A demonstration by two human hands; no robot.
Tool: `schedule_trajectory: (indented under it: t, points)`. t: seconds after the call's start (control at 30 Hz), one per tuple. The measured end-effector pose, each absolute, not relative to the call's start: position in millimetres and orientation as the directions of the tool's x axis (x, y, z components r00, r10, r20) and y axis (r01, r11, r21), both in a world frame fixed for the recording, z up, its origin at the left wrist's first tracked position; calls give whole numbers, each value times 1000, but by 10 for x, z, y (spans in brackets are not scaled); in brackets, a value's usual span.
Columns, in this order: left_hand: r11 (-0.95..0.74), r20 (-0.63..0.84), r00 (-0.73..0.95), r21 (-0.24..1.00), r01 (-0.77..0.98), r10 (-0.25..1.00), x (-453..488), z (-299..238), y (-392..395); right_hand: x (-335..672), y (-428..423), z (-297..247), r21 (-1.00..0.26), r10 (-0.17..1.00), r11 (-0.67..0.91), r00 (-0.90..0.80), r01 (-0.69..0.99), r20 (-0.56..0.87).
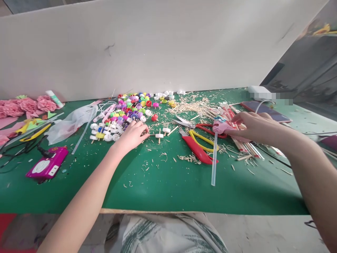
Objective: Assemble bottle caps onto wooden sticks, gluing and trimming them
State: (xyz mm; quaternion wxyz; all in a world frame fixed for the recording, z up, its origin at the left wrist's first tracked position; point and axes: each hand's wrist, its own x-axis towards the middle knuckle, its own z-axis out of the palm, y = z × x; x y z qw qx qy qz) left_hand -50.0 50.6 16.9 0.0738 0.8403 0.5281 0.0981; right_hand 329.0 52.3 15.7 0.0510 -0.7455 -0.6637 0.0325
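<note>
My left hand (133, 134) rests on the green table (163, 189) at the near edge of a heap of small coloured bottle caps (131, 107), fingers curled, tips close to a white cap on a short wooden stick (159, 135). My right hand (247, 126) is closed round a pink hot-glue gun (219, 127), from whose back a clear glue stick (214, 160) slopes down toward me. Red-handled scissors (193, 124) and red and yellow cutters (198, 147) lie between the hands.
Wooden sticks and shavings (200, 105) litter the middle back. A phone (264, 110) lies at right, by a white block (256, 92) with a cable. At left lie pink paper flowers (26, 105), a clear plastic bag (71, 123) and a magenta device (47, 165). A white board stands behind.
</note>
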Motion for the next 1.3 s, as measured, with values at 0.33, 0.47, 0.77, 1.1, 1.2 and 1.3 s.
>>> schedule_trajectory:
  t: [0.33,0.47,0.77,1.1,1.2,1.3]
  points:
    - [-543,114,536,39,839,836,-435,140,525,3202,423,289,-237,929,-78,156,969,336]
    - [-553,122,558,-79,830,821,-413,101,545,3123,386,338,-317,913,-77,195,945,358]
    - [-372,183,326,368,852,928,-330,184,482,2885,303,388,-439,866,87,150,894,477]
    - [-367,251,359,878,306,899,-38,225,336,2226,76,379,-672,930,344,-336,656,147]
    - [-316,230,409,936,157,883,64,189,286,2040,76,352,-793,900,331,-424,511,103]
    - [-253,183,453,962,98,872,147,180,233,1940,97,310,-849,886,352,-433,395,166]
